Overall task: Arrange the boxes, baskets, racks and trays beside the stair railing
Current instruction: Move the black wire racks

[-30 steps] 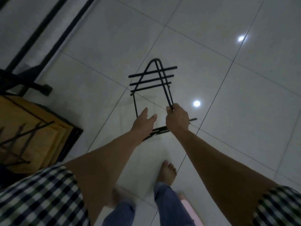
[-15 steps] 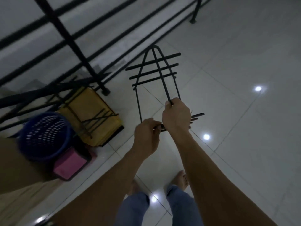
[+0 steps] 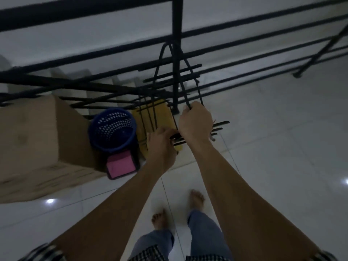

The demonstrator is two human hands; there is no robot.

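I hold a black wire rack [image 3: 190, 72] up off the floor in front of the black stair railing [image 3: 177, 53]. My right hand [image 3: 194, 123] grips one of its upright wires. My left hand [image 3: 162, 142] grips the rack's lower cross bars. Below the rack, against the railing, lies a yellow tray [image 3: 162, 117] with another black wire rack [image 3: 148, 110] on it. To its left stand a blue perforated basket [image 3: 113, 129], a pink box [image 3: 121, 165] and a large cardboard box [image 3: 37, 140].
White glossy floor tiles [image 3: 273, 147] stretch to the right and toward me. My bare feet [image 3: 196, 198] stand on them just behind the rack. Stair steps [image 3: 98, 80] show beyond the railing. A railing post base [image 3: 298, 74] stands at the far right.
The view has swung left toward the railing, and the rack in my hands now hangs over the yellow tray. My left hand, off the rack a second ago, grips its lower bars.
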